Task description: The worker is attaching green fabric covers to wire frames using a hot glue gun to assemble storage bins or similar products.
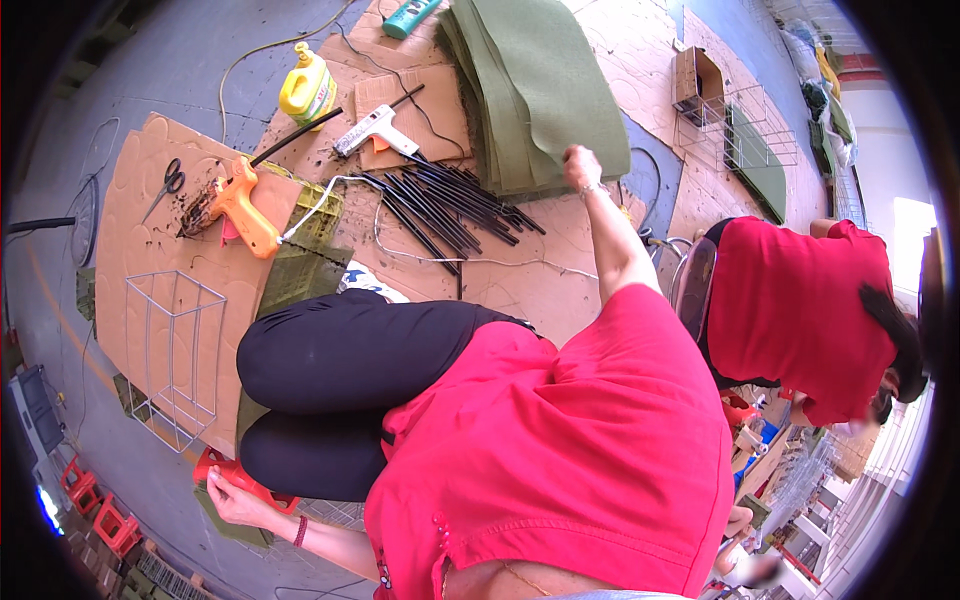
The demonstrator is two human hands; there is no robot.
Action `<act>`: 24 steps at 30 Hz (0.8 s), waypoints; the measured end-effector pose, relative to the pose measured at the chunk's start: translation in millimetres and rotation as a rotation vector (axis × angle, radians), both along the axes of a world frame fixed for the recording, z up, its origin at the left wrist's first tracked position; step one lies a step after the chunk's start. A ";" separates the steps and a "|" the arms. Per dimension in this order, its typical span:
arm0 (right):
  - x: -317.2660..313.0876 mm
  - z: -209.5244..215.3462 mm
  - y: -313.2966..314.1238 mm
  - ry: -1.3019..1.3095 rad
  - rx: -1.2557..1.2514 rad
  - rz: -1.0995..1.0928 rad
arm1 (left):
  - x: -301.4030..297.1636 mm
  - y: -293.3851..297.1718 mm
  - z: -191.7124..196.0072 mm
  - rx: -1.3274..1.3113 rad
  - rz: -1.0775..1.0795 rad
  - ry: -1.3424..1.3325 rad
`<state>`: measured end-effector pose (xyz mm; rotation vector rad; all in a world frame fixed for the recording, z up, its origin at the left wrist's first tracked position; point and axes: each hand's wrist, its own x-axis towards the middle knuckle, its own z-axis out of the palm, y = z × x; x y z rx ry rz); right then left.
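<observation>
My right hand (583, 168) is closed on the near edge of the top green felt-like sheet (570, 110) in a layered stack. My left hand (236, 502) is down beside a red stool (250, 482), its fingers drawn together. A green piece (238, 524) shows just below that hand; I cannot make out what the fingers hold, if anything. Black rods (450, 210) lie in a loose pile left of the stack. An orange glue gun (245, 208) rests on cardboard, and a white glue gun (376, 132) lies farther back.
A wire frame (175, 350) stands on the left cardboard, near scissors (168, 185). A yellow jug (308, 85) and a teal bottle (408, 17) are at the back. Cords cross the work area. At right, a person in red (800, 310) bends close by, near another wire frame (760, 130).
</observation>
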<state>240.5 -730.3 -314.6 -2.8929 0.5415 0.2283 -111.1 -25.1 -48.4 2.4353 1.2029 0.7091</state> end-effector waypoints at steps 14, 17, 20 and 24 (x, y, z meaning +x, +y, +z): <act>72.9 99.4 -66.6 -0.254 0.085 0.085 | 63.8 -8.2 33.4 0.104 -0.224 -0.091; 66.7 103.9 -56.9 -0.405 0.425 -0.068 | 101.1 -19.9 54.5 0.015 -0.362 -0.202; 60.4 101.0 -36.0 -0.281 0.660 -0.058 | 154.9 -57.2 69.0 -0.232 -0.415 -0.356; 59.0 99.4 -7.0 -0.561 0.357 0.061 | 243.3 -152.1 61.6 -0.391 -1.063 -0.148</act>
